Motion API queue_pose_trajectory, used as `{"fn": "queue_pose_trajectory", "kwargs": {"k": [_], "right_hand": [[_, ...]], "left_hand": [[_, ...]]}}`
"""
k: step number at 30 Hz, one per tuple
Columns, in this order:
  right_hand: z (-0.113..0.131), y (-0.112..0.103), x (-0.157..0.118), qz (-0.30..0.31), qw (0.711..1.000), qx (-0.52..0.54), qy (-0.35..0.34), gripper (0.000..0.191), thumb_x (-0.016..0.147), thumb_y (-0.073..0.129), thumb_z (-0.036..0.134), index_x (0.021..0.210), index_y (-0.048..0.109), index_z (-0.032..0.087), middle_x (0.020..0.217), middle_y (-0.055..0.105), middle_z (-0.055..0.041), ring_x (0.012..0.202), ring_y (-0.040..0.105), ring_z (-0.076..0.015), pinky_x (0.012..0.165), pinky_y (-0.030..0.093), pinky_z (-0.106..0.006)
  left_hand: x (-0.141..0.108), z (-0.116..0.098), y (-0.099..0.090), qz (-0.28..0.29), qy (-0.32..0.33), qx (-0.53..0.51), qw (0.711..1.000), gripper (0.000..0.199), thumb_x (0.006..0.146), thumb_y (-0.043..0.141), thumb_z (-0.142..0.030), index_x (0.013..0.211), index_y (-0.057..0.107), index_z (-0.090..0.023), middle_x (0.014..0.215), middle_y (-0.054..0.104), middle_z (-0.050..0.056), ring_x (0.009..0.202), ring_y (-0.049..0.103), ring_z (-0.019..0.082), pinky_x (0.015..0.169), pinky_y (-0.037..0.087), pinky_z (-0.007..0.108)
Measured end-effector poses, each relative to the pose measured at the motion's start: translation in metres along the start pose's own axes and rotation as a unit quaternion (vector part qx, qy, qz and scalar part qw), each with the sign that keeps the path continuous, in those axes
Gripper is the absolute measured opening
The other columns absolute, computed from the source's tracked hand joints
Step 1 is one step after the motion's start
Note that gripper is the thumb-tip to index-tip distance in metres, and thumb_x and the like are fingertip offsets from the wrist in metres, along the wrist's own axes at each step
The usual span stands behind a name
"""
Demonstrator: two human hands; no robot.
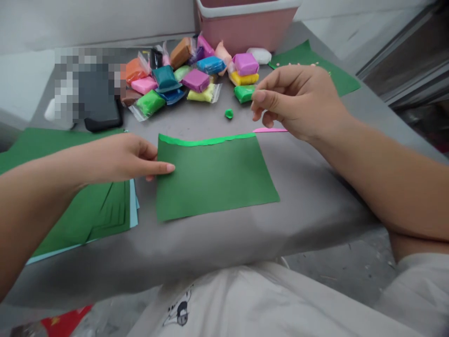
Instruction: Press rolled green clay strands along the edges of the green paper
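Note:
My left hand (129, 157) pinches the left edge of a dark green sheet of paper (213, 178), thumb on top and fingers underneath. A bright green strip of clay (206, 142) runs along the sheet's far edge. My right hand (294, 96) hovers above the far right corner, thumb and fingertips drawn together. Whatever is between them, if anything, is too small or hidden to make out. Just beyond the sheet lies a small green lump of clay (229, 113). A thin pink strip or tool (270, 130) lies partly behind my right hand.
Several wrapped packs of coloured clay (195, 80) are heaped at the back, before a pink bin (245, 25). Green and light blue sheets (80, 210) are stacked at left, near a dark phone-like object (101, 103). Another green sheet (336, 77) with pinkish bits lies back right.

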State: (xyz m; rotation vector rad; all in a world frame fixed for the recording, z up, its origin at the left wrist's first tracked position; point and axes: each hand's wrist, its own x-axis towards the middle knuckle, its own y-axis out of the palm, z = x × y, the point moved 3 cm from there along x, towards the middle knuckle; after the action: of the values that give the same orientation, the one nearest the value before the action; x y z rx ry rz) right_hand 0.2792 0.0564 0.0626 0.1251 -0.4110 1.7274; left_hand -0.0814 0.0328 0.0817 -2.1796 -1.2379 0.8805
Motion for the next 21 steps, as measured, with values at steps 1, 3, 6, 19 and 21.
{"fn": "queue_pose_trajectory", "kwargs": {"k": [1, 3, 6, 19, 21], "right_hand": [[0.001, 0.002, -0.001, 0.011, 1.000, 0.011, 0.013, 0.062, 0.064, 0.109, 0.084, 0.078, 0.077, 0.032, 0.074, 0.078, -0.0041, 0.065, 0.073, -0.0264, 0.049, 0.052, -0.043], [0.005, 0.006, -0.002, 0.029, 0.999, 0.033, 0.027, 0.070, 0.060, 0.106, 0.092, 0.073, 0.071, 0.032, 0.065, 0.072, -0.0005, 0.056, 0.067, -0.0224, 0.044, 0.045, -0.039], [0.011, 0.010, -0.006, 0.051, 0.999, 0.015, 0.010, 0.074, 0.068, 0.100, 0.095, 0.057, 0.062, 0.032, 0.050, 0.059, 0.0024, 0.046, 0.056, -0.0186, 0.044, 0.041, -0.040], [0.011, 0.014, -0.021, -0.019, 0.998, -0.063, 0.003, 0.029, 0.083, 0.106, 0.055, 0.076, 0.092, 0.030, 0.084, 0.087, -0.0029, 0.072, 0.072, -0.0205, 0.061, 0.059, -0.036], [0.012, 0.016, -0.022, -0.007, 0.998, -0.061, -0.020, 0.016, 0.082, 0.108, 0.045, 0.087, 0.096, 0.034, 0.097, 0.091, -0.0003, 0.076, 0.075, -0.0201, 0.069, 0.064, -0.037]], "left_hand": [[-0.006, 0.000, 0.004, 0.054, -0.054, 0.073, 0.994, 0.050, 0.079, 0.106, -0.057, 0.056, 0.072, -0.029, 0.051, 0.055, 0.000, 0.057, 0.055, 0.023, 0.065, 0.043, 0.038], [-0.017, -0.005, 0.008, 0.102, -0.129, 0.151, 0.975, 0.055, 0.086, 0.097, -0.069, 0.056, 0.074, -0.029, 0.050, 0.056, 0.002, 0.054, 0.057, 0.024, 0.062, 0.042, 0.040], [-0.028, -0.018, 0.008, 0.106, -0.210, 0.238, 0.942, 0.067, 0.088, 0.087, -0.084, 0.053, 0.075, -0.029, 0.052, 0.065, 0.004, 0.049, 0.060, 0.025, 0.057, 0.043, 0.041], [-0.013, -0.088, 0.044, -0.133, 0.037, 0.238, 0.961, 0.064, 0.108, 0.063, -0.057, 0.052, 0.056, -0.026, 0.051, 0.033, 0.000, 0.057, 0.028, 0.017, 0.071, 0.024, 0.042], [-0.006, -0.083, 0.049, -0.152, 0.072, 0.202, 0.965, 0.060, 0.107, 0.062, -0.056, 0.054, 0.060, -0.026, 0.052, 0.033, -0.001, 0.058, 0.029, 0.017, 0.070, 0.024, 0.041]]}}
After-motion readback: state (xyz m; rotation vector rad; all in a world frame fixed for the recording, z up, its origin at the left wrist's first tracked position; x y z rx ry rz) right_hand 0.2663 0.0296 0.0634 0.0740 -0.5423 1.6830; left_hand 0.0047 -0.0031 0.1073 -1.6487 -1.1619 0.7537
